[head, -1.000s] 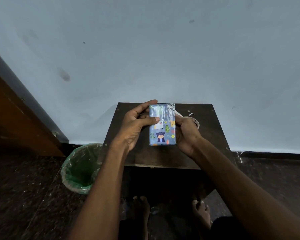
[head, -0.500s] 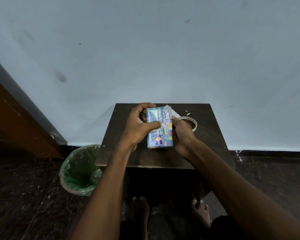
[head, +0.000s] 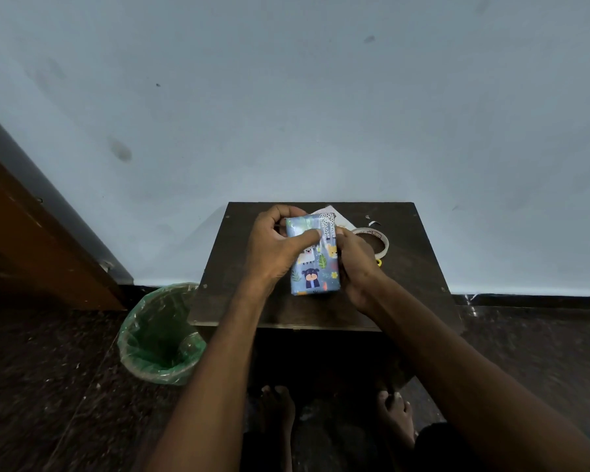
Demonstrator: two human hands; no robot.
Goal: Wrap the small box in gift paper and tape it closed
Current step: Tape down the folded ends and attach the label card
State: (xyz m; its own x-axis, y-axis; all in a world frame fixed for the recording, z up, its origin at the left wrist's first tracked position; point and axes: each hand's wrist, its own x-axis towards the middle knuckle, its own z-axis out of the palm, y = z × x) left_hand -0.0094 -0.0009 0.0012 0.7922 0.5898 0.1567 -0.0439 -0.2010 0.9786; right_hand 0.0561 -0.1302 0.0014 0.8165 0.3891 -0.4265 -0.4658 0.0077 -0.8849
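Small box (head: 315, 267) in blue animal-print gift paper, fully wrapped, above table

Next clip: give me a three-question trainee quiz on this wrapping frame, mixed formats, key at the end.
1. True or false: the tape roll lies on the table, apart from the wrapped box.
2. The bin stands on which side of the table: (a) the person's left, (b) the person's right?
3. Fill in: the left hand lays its ___ across the box's top face, while the right hand grips the other side.

Key: 1 true; 2 a; 3 thumb.
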